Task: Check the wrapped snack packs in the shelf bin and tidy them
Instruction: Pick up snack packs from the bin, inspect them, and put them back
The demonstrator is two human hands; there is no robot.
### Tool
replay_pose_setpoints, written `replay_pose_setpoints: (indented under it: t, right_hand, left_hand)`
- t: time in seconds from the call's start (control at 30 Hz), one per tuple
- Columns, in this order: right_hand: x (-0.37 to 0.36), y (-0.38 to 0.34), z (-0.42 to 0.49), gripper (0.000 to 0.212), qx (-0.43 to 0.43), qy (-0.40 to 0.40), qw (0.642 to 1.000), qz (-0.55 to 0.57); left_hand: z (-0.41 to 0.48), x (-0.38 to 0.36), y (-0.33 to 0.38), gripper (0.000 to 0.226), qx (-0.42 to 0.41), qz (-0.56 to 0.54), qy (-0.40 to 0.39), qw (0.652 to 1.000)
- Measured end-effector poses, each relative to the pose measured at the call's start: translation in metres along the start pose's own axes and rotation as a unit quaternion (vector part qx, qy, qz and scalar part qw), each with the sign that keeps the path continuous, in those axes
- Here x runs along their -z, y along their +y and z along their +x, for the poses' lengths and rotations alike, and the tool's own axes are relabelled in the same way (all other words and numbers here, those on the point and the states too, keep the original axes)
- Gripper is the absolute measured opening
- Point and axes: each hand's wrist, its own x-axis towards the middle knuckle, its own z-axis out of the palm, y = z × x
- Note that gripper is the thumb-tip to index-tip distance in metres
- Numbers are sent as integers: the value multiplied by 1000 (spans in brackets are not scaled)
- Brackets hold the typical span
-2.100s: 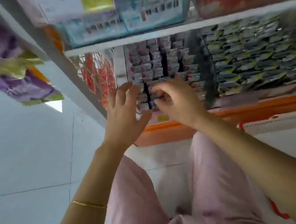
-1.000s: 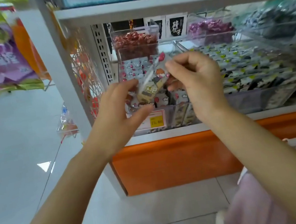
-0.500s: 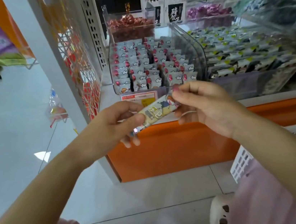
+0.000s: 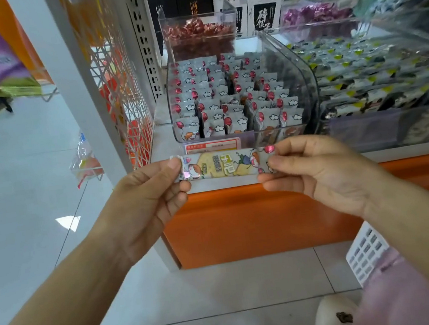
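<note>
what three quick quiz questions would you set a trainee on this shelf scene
1. True or false: the snack pack lies inside the clear bin.
2. Which hand pinches the pack's red-balloon end? A: left hand. B: right hand.
3. What colour is the shelf base below the bin?
Key: 1 false, both hands hold it level in front of the bin; 2 B; 3 orange.

One snack pack (image 4: 225,167): long narrow wrapper, silver-white with cartoon print, a yellow patch mid-face and a red balloon at the right end. It is level, printed face to camera, spanning between the left-hand fingers (image 4: 173,165) pinching the crimped left end and the right-hand fingers (image 4: 286,150) pinching the right end. Beyond the fingertips is a clear shelf bin (image 4: 304,77). Matching packs (image 4: 226,98) stand upright in rows inside, balloon ends up.
</note>
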Motion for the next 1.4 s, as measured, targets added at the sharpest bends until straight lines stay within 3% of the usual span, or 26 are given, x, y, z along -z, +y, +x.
replay_pose_setpoints:
  t: [0.13, 0.23, 0.37, 0.47, 0.53, 0.57, 0.67, 0.8, 0.93, 1.13, 1.4]
  right_hand:
    - [1, 1, 2, 16, 1, 0, 1000, 8]
    - [2, 3, 4, 14, 34, 22, 998, -55]
    - [0, 7, 5, 28, 128, 67, 968, -206]
    - [0, 6, 7, 37, 139, 60, 972, -179]
    - [-2, 4, 6, 24, 123, 39, 982, -138]
    - [-3, 3, 5, 8, 111, 23, 986, -125]
    - [-6, 5, 0, 15, 130, 20, 969, -210]
    - [-13, 4, -4, 5, 177, 31, 939, -292]
    - [-9, 4, -2, 12, 209, 88, 903, -365]
    - [-14, 9, -2, 17, 223, 107, 890, -384]
    - [-16, 10, -4, 15, 217, 90, 895, -380]
  left_hand:
    - [5, -2, 0, 11, 21, -32, 19, 999]
    - [7, -5, 0, 10, 35, -58, 8, 998]
    - [6, -8, 4, 17, 38, 2, -20, 999]
    - [3, -10, 4, 29, 14, 63, -39, 997]
    - [0, -11, 2, 29, -11, 93, -42, 995]
    - [-1, -10, 1, 30, -17, 104, -44, 993]
    - [0, -11, -1, 39, -27, 130, -64, 989]
    - [-2, -12, 2, 39, -54, 177, -81, 979]
    - [-6, -18, 2, 38, -105, 273, -62, 954]
    - [-5, -26, 0, 8, -96, 292, -24, 951]
    - [0, -26, 4, 24, -118, 346, 10, 931]
